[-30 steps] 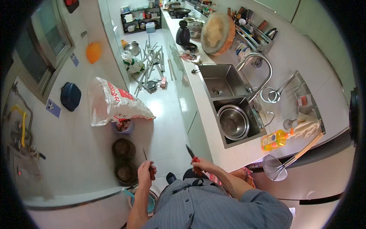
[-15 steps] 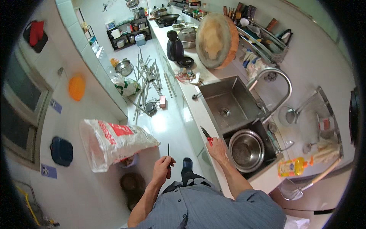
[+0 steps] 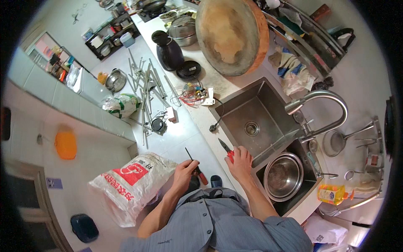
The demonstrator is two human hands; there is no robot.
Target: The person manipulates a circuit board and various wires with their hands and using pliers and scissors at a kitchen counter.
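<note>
My left hand (image 3: 184,173) is closed round a screwdriver (image 3: 202,176), its thin dark shaft pointing up and its red-and-black handle hanging below the fingers. On the counter's front edge, my right hand (image 3: 241,163) grips a red-handled tool (image 3: 225,145) with a dark, pointed end; whether it is a knife or pliers I cannot tell. Ahead of it lies a black plug (image 3: 213,127) on a cord. Farther along the counter sits a small circuit board with loose coloured wires (image 3: 194,93), beside a round black base (image 3: 189,69).
Right of my right hand is a double sink (image 3: 268,113) with a curved tap (image 3: 327,95) and stacked steel bowls (image 3: 282,178). A large round chopping board (image 3: 228,35) leans behind. Metal tubes (image 3: 149,86) litter the floor, and a white sack (image 3: 134,176) stands at left.
My view has shifted and turned, bringing the counter nearer. The screwdriver has tilted, so more of its handle shows. Both hands keep their tools.
</note>
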